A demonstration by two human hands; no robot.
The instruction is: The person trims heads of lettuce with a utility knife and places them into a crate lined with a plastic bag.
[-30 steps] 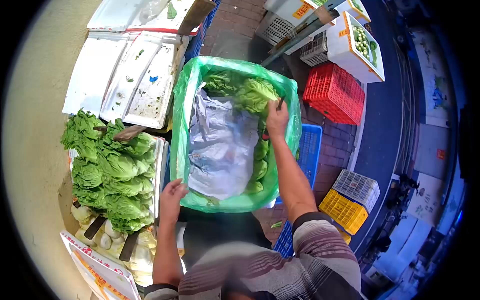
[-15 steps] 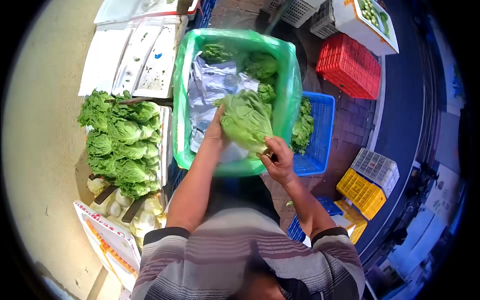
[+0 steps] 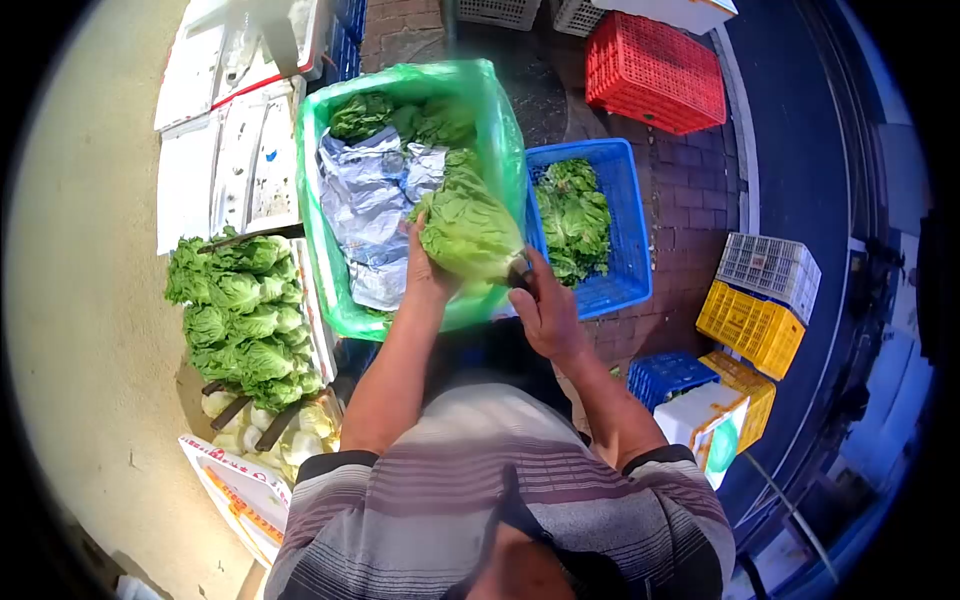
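A head of green leafy lettuce [image 3: 470, 235] is tilted over the near right part of a container lined with green plastic [image 3: 310, 190]. My left hand [image 3: 428, 270] is closed round its left side, with the fingers partly hidden behind the leaves. At the pale stem end, my right hand [image 3: 548, 308] is closed on a small dark tool [image 3: 519, 272], perhaps a knife; its shape is mostly hidden. Inside the container lie crumpled grey paper sheets [image 3: 365, 200] and more lettuce heads [image 3: 362, 117].
A blue crate [image 3: 632, 220] with loose leaves [image 3: 575, 215] stands right of the container. Stacked lettuces [image 3: 240, 320] lie at left, below white foam boxes [image 3: 190, 165]. A red crate [image 3: 655, 75], yellow crate [image 3: 750, 325] and grey crate [image 3: 765, 270] stand farther right.
The lettuce has tilted, its stem end now turned more to the right. My right hand has moved slightly lower on it, and the dark tool shows more. The view has shifted.
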